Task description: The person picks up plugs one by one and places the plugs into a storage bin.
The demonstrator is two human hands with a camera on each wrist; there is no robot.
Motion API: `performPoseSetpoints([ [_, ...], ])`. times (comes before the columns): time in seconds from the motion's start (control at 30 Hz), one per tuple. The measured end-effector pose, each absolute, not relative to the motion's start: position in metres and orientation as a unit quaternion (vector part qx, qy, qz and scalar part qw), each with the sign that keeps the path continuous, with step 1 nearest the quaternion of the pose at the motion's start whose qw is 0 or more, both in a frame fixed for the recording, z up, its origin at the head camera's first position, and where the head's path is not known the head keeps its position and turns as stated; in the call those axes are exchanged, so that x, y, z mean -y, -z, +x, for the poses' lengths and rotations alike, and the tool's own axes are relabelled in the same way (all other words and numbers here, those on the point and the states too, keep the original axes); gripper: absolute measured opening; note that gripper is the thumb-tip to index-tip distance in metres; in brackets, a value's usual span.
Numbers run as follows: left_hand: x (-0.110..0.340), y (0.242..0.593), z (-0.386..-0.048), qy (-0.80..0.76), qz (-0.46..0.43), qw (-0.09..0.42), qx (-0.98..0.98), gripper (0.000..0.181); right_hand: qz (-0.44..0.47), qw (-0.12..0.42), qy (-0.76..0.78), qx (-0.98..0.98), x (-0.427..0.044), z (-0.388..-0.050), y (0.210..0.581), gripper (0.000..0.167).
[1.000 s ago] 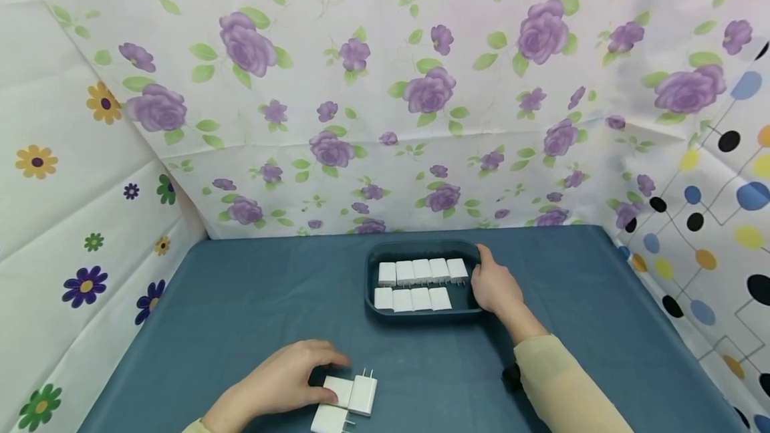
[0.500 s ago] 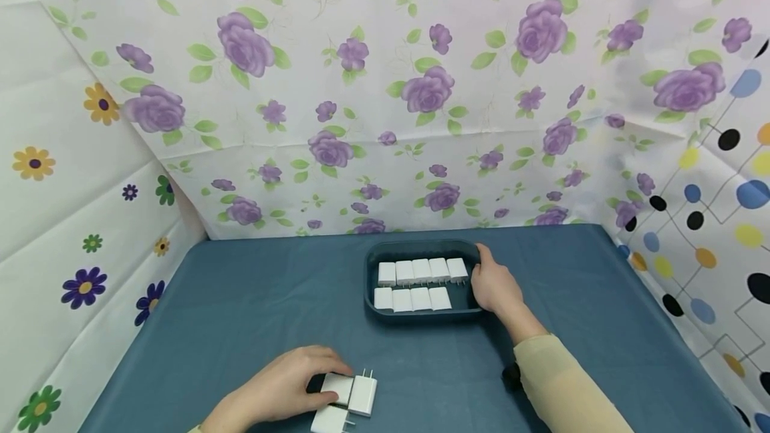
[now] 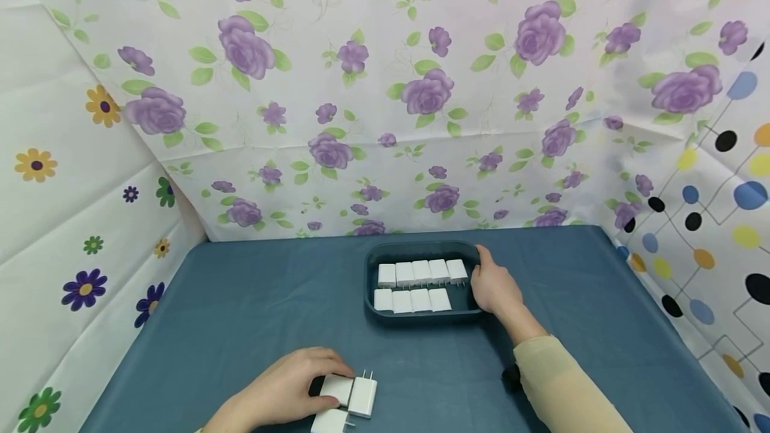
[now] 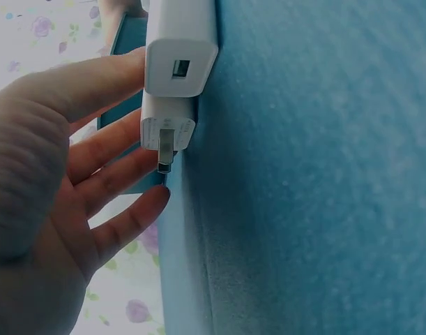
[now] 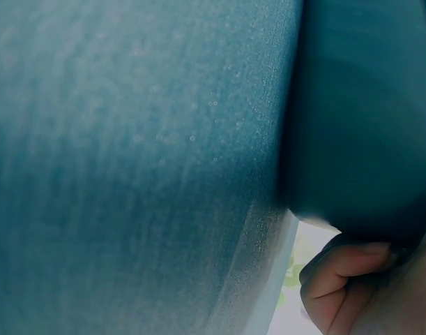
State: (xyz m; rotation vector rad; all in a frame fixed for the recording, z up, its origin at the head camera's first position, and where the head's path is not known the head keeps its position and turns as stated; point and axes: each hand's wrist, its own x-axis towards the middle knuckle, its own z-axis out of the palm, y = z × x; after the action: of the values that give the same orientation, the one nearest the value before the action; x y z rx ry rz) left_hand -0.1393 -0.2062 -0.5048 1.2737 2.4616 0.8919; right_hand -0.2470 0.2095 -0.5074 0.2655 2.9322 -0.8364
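In the head view my left hand (image 3: 295, 386) pinches a white USB wall charger (image 3: 337, 389) near the table's front, thumb on its near side and fingers at its far edge. A second charger (image 3: 363, 397) touches it on the right, its prongs facing away. Closer to me lies a third charger (image 3: 328, 421), its prongs to the right. The left wrist view shows one charger's USB port face (image 4: 181, 66) and another charger's prongs (image 4: 166, 146). My right hand (image 3: 496, 284) grips the right end of a dark blue tray (image 3: 421, 318), its fingers curled at the tray in the right wrist view.
Inside the tray, white chargers (image 3: 422, 271) form a back row and a shorter front row (image 3: 412, 300), with a gap at the front row's right end. Blue cloth (image 3: 259, 306) covers the table. Patterned sheets (image 3: 361, 85) hang behind and at both sides.
My left fingers have come down from above the charger onto its far edge, and the thumb has settled on its near side. The right hand and tray have stayed in place.
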Motion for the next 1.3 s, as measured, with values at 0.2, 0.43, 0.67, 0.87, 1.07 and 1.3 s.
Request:
performPoseSetpoints([
  [0.2,0.204,0.504,-0.139,-0.297,0.433,0.109,-0.844,0.035,0.088,0.042,0.272,-0.957,-0.209,-0.247,0.507,0.058],
  [0.43,0.202,0.504,-0.14,-0.284,0.444,0.1,-0.844,0.034,0.091,0.048,0.273,-0.957,-0.208,-0.248,0.507,0.058],
  [0.67,0.201,0.503,-0.142,-0.271,0.424,0.087,-0.86,0.033,0.094,0.05,0.274,-0.956,-0.208,-0.247,0.506,0.058],
  [0.87,0.199,0.501,-0.145,-0.242,0.401,0.081,-0.88,0.036,0.093,0.051,0.273,-0.956,-0.208,-0.247,0.505,0.058],
  [1.07,0.196,0.5,-0.145,-0.206,0.388,0.074,-0.895,0.04,0.089,0.043,0.271,-0.957,-0.207,-0.247,0.507,0.058],
  [1.3,0.195,0.5,-0.145,-0.198,0.38,0.069,-0.901,0.04,0.089,0.039,0.272,-0.957,-0.208,-0.247,0.508,0.058],
])
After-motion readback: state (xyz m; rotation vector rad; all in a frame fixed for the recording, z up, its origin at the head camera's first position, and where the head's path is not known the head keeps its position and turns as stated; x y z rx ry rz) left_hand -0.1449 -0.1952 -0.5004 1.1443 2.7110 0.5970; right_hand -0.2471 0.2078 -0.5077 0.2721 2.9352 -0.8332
